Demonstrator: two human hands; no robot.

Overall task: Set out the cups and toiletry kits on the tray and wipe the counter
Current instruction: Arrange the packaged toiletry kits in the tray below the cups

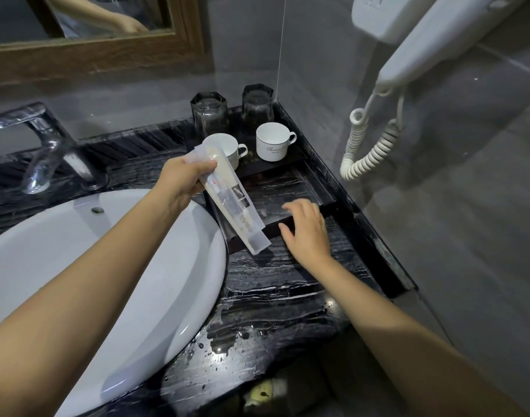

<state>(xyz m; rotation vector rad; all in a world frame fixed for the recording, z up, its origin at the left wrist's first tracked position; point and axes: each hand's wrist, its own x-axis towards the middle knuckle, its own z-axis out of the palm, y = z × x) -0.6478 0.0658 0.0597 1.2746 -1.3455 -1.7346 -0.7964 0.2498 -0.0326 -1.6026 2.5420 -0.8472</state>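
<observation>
My left hand [182,179] grips the top of a long clear-wrapped toiletry kit [233,203], which slants down over the left edge of the black tray [321,188]. My right hand [306,230] hovers open, fingers spread, over the tray's front rim. At the tray's far end stand two white cups [272,141], one [232,150] partly hidden behind the kit. Behind them are two dark glasses [209,114], mouths down, the other glass [257,105] in the corner.
A white basin [107,266] fills the left, with a chrome tap [47,142] behind it. The dark marble counter [272,296] has water drops near its front. A wall-mounted hairdryer [423,46] with a coiled cord [369,145] hangs at right. A mirror is above.
</observation>
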